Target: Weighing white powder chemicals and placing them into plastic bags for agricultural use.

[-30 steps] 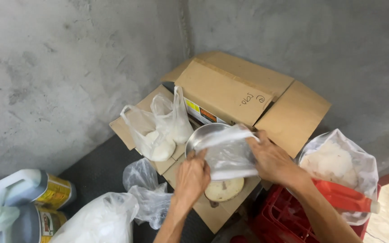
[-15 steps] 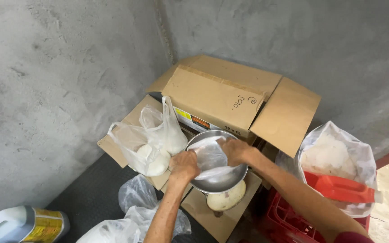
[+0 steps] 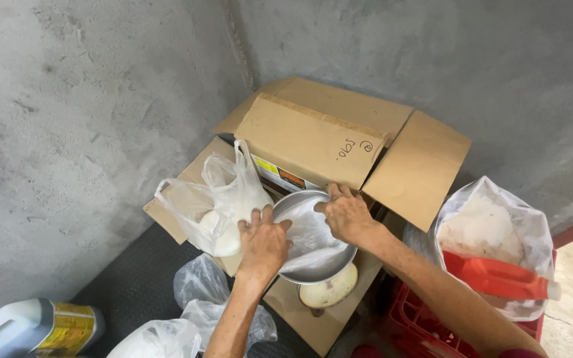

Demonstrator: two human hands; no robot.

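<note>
A clear plastic bag (image 3: 310, 229) is being pressed into a metal bowl (image 3: 313, 265), which rests on the open flaps of a cardboard box (image 3: 319, 139). The left hand (image 3: 263, 242) lies spread on the near rim, fingers flat on the plastic; the right hand (image 3: 347, 213) is curled over the far rim, pinning the bag there (apparently so that it lines the bowl). A tied bag of white contents (image 3: 217, 205) sits just beside the bowl. A pale round object (image 3: 329, 292) is partly hidden beneath it.
</note>
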